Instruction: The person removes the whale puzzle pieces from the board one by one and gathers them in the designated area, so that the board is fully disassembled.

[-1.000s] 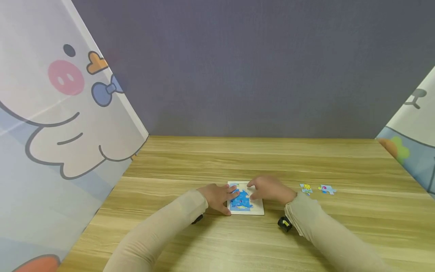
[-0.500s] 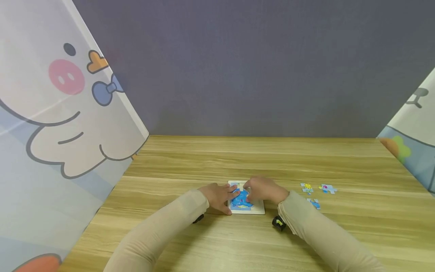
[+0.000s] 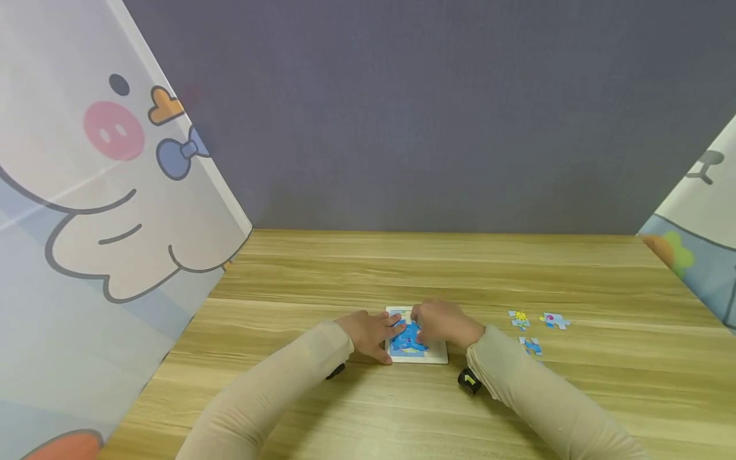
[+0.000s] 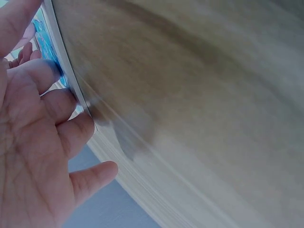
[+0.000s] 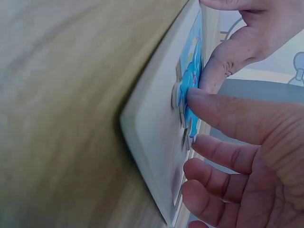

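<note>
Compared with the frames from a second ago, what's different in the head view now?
The right hand has shifted left over the puzzle board, and its sleeve has moved too, bringing a loose blue piece into view. No new grip or release is clear. The left hand stays on the board's left side; the sun piece and swirl piece haven't moved.

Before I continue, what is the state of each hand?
Left hand: open, resting on puzzle.
Right hand: touching puzzle; pinching or only pressing, cannot be told.

Blurred tabletop (image 4: 199, 114) in wrist views.
</note>
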